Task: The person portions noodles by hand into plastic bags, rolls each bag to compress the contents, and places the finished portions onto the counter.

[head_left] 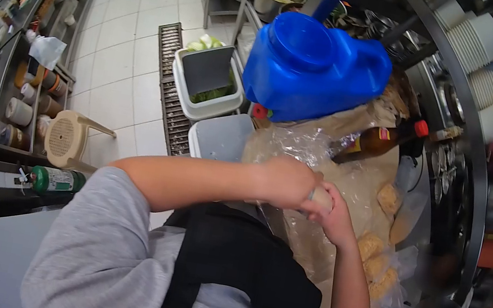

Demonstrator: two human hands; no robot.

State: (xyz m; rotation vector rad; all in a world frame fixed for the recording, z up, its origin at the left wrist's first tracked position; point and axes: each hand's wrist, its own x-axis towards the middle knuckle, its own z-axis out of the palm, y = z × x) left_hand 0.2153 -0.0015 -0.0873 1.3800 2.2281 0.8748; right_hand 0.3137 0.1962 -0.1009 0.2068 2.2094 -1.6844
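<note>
My left hand and my right hand meet in front of my chest, over the plastic-covered surface. Between them is a small pale object, partly covered by fingers, too small to make out. My right fingers curl round it, and my left hand is closed against its near side, its fingertips hidden. Crumpled clear plastic lies just beyond the hands. Past it, a dark sauce bottle with a red cap lies on its side. Several bags of yellowish food sit right of my right forearm.
A big blue plastic container stands beyond the plastic. At its left are a white bin with greens and a grey lid. A beige stool stands on the tiles. Stacked white containers line the right shelf.
</note>
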